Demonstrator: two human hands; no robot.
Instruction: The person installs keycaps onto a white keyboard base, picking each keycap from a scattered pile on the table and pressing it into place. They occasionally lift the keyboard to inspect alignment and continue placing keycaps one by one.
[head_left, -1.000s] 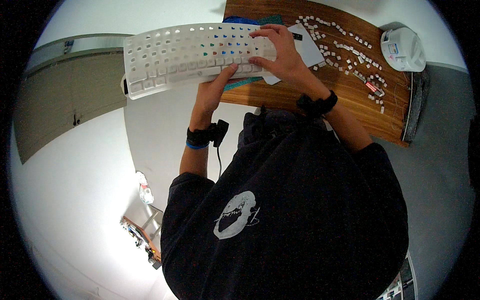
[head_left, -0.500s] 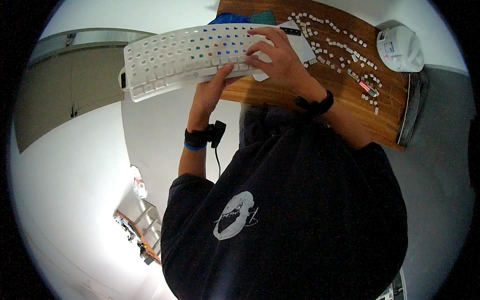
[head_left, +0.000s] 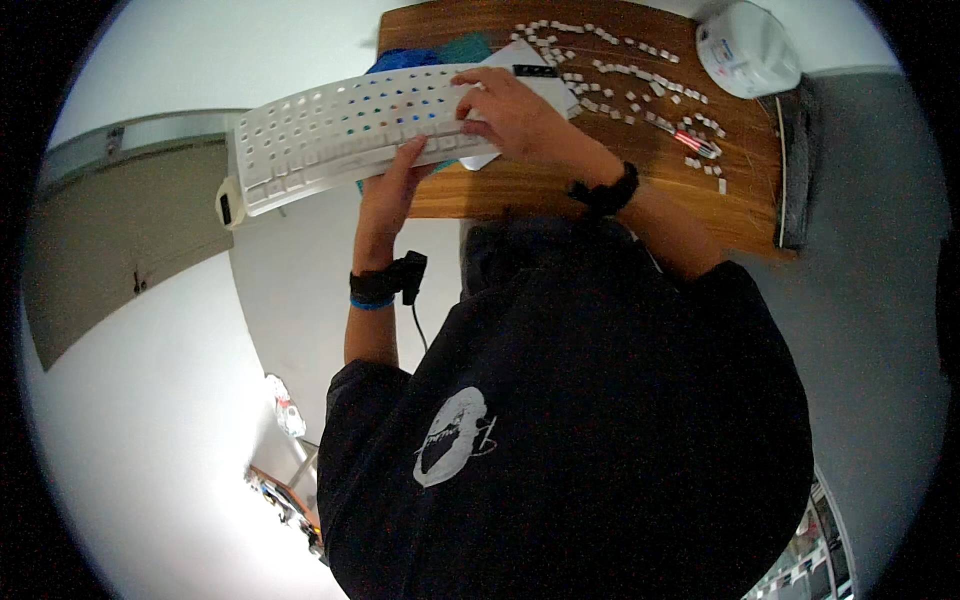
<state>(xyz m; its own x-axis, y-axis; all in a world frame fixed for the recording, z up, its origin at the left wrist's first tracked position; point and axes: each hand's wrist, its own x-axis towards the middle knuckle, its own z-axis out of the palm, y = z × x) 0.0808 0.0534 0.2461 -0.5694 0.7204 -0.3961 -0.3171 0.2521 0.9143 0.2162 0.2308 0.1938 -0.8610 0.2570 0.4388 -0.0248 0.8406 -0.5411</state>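
A long white keyboard [head_left: 300, 130] is raised, tilted, above the near left part of the table. Rows of holes cover its upper area, and blue, green and reddish specks show through some of them. White keys line its lower edge. Around that edge my left hand [head_left: 395, 178] is closed, its thumb on top and its fingers hidden underneath. Bent over the keyboard's right part, my right hand [head_left: 510, 115] has its fingertips against the face; anything small between them cannot be made out.
Many loose white keycaps [head_left: 620, 68] lie scattered over the wooden table [head_left: 600, 180]. Among them is a red-and-white handled tool [head_left: 697, 144]. A white tub [head_left: 745, 50] stands at the far right. Blue cloth [head_left: 405, 60] and white paper [head_left: 545, 90] lie behind the keyboard.
The view has shifted, so the table and keycaps sit further left and higher. Both hands stay on the keyboard, with little visible change in their hold.
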